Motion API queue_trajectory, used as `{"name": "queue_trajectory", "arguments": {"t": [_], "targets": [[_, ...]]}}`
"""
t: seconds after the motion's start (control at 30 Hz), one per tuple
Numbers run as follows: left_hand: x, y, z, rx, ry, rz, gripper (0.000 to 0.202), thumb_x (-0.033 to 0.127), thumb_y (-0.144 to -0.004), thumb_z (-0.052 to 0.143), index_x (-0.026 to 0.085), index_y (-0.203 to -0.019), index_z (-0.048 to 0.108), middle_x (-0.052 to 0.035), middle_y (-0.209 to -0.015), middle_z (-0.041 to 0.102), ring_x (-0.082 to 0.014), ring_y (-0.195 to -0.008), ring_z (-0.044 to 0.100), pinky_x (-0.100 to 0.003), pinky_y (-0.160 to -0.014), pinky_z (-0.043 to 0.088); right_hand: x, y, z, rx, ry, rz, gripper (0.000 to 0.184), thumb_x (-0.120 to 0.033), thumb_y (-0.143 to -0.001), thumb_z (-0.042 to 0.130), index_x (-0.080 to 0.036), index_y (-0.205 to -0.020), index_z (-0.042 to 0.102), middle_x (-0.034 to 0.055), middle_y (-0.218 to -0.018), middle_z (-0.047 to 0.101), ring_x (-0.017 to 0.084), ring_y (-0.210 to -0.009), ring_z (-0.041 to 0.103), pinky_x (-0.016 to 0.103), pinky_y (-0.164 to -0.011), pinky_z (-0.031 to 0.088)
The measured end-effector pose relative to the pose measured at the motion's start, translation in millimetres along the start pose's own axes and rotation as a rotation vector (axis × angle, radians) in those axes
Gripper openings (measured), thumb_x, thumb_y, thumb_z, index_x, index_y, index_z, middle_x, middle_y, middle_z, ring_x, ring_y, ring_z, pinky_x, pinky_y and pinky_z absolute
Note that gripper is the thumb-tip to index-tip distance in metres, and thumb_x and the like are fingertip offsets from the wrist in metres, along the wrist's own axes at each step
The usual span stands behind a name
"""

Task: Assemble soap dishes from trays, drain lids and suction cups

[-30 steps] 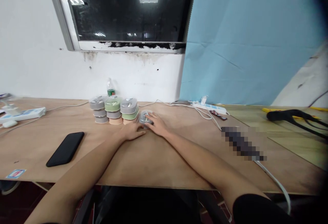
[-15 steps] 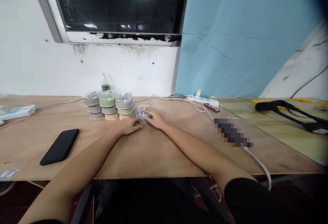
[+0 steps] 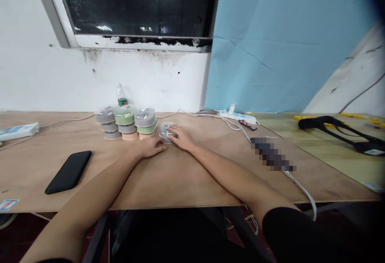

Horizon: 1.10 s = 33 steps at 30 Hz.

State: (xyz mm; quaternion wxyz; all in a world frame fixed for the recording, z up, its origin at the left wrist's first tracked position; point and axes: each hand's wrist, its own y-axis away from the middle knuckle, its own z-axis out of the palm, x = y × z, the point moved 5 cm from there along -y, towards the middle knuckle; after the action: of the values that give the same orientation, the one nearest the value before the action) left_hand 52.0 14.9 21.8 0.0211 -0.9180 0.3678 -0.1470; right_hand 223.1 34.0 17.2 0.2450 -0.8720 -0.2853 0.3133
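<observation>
A small round grey container with a clear lid (image 3: 165, 131) stands on the table in front of me. My right hand (image 3: 181, 137) reaches over its right side, with fingers and thumb on the lid. My left hand (image 3: 149, 147) rests on the table just left of the container, thumb apart from the fingers, holding nothing. Whether its fingertips touch the container, I cannot tell. Close behind my left hand are three stacks of similar lidded containers: a left stack in grey (image 3: 108, 127), a middle stack topped in green (image 3: 124, 115), and a right stack topped in grey (image 3: 144, 117).
A black phone (image 3: 68, 172) lies at the left. Behind the stacks stands a plastic bottle (image 3: 121, 96). Power strips (image 3: 239, 117) with white cables sit at the back right and far left. A blurred-out dark object (image 3: 272, 154) and a black strap-like frame (image 3: 333, 128) lie on the right.
The whole view has shifted slightly. Both hands keep their places at the container, with no clear movement.
</observation>
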Motion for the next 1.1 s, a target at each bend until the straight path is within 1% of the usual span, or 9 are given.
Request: {"name": "queue_trajectory", "arguments": {"t": [0.17,0.3,0.37,0.47,0.7,0.83,0.93,1.0,1.1], "targets": [[-2.6,-1.4,1.6,-0.002,-0.012,-0.025,0.048,0.058,-0.085,0.044,0.021,-0.109,0.062,-0.0074,-0.097,0.069,-0.0243,-0.085,0.064,-0.033,-0.070,0.048,27.1,-1.4,-19.6,0.292,-0.068,0.265,0.040,-0.046,-0.089,0.050,-0.022,-0.118,0.062,0.0077,-0.115,0.067,0.022,-0.105,0.063,0.036,-0.093,0.047],[-3.6,-2.1,2.8,-0.010,-0.025,-0.033,0.048,0.059,-0.085,0.043,0.022,-0.109,0.061,-0.0071,-0.097,0.069,-0.0245,-0.086,0.064,-0.033,-0.070,0.048,63.4,5.6,-39.6,0.502,-0.073,0.511,0.046,-0.050,-0.084,0.054,-0.018,-0.116,0.059,0.0084,-0.096,0.071,0.023,-0.088,0.067,0.033,-0.080,0.050],[-4.1,-2.1,3.4,-0.012,-0.021,-0.037,0.047,0.059,-0.085,0.043,0.022,-0.108,0.061,-0.0069,-0.096,0.069,-0.0246,-0.086,0.064,-0.032,-0.068,0.048,82.2,10.7,-45.3,0.527,-0.067,0.643,0.051,-0.049,-0.081,0.057,-0.018,-0.122,0.053,0.0059,-0.085,0.071,0.021,-0.074,0.067,0.032,-0.074,0.050],[-4.4,-1.5,3.3,-0.002,-0.017,-0.042,0.046,0.059,-0.085,0.044,0.022,-0.106,0.062,-0.0070,-0.096,0.069,-0.0245,-0.085,0.064,-0.032,-0.067,0.048,102.3,15.2,-46.5,0.455,-0.055,0.777,0.057,-0.044,-0.081,0.057,-0.017,-0.130,0.046,0.0030,-0.076,0.069,0.018,-0.057,0.063,0.031,-0.067,0.048],[-0.9,1.1,-0.2,-0.007,-0.010,-0.051,0.045,0.058,-0.085,0.045,0.023,-0.106,0.062,-0.0067,-0.099,0.069,-0.0244,-0.086,0.065,-0.033,-0.070,0.049,97.2,10.4,-36.3,0.205,0.154,0.684,0.044,-0.053,-0.082,0.055,-0.021,-0.110,0.062,0.0049,-0.087,0.070,0.020,-0.080,0.064,0.028,-0.071,0.045],[-0.3,0.7,-0.3,-0.010,-0.016,-0.047,0.047,0.059,-0.085,0.045,0.022,-0.109,0.061,-0.0078,-0.099,0.069,-0.0247,-0.086,0.064,-0.032,-0.069,0.048,84.5,6.2,-25.2,0.062,0.211,0.518,0.028,-0.043,-0.082,0.058,-0.022,-0.100,0.067,0.0037,-0.090,0.071,0.018,-0.082,0.064,0.026,-0.073,0.045],[-1.0,-0.4,0.7,-0.012,-0.021,-0.043,0.049,0.059,-0.085,0.044,0.022,-0.112,0.061,-0.0079,-0.101,0.069,-0.0246,-0.087,0.064,-0.033,-0.070,0.048,81.0,4.3,-22.5,0.026,0.245,0.469,0.021,-0.034,-0.082,0.059,-0.022,-0.095,0.069,0.0036,-0.093,0.071,0.018,-0.086,0.064,0.026,-0.076,0.046],[-1.7,-1.0,1.2,-0.011,-0.025,-0.040,0.049,0.058,-0.085,0.044,0.022,-0.112,0.061,-0.0079,-0.101,0.069,-0.0243,-0.087,0.064,-0.033,-0.071,0.048,81.2,3.3,-22.1,0.020,0.252,0.468,0.024,-0.032,-0.082,0.058,-0.022,-0.102,0.069,0.0037,-0.096,0.072,0.019,-0.089,0.065,0.027,-0.080,0.047],[-2.4,-1.2,1.7,-0.012,-0.029,-0.032,0.047,0.057,-0.085,0.045,0.021,-0.111,0.061,-0.0075,-0.099,0.069,-0.0237,-0.084,0.064,-0.032,-0.069,0.048,80.5,2.0,-20.7,0.009,0.222,0.426,0.043,-0.031,-0.082,0.058,-0.023,-0.125,0.058,0.0035,-0.111,0.069,0.020,-0.102,0.063,0.030,-0.090,0.046]]}}
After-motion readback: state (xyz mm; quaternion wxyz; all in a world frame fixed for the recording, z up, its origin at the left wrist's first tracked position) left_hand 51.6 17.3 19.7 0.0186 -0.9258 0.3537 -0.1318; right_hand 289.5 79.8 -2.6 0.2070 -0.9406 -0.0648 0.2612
